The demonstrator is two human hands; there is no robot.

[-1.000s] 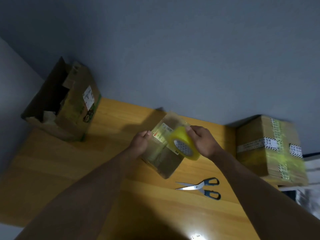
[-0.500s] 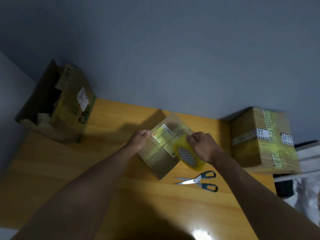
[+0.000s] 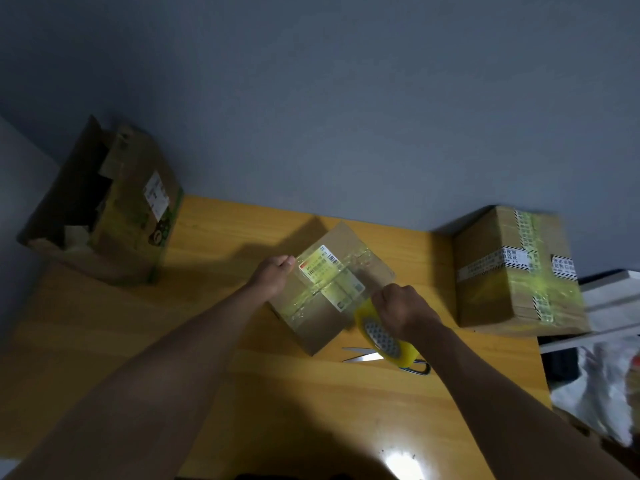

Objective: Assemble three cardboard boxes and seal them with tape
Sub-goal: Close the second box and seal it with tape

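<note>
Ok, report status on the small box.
Left hand steadies small box. Right hand grips tape roll, tape run across top. Scissors under roll.

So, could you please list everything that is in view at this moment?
small box: 1, brown, labelled, table centre
tape roll: 1, yellow, at the small box's near right edge, over the scissors
scissors: 1, silver blades, partly under the roll
taped box: 1, brown, table right
open box: 1, brown, table's far left corner
table: 1, wooden
white bag: 1, right of the table
left hand: 1, resting against the small box
right hand: 1, gripping the tape roll
</note>
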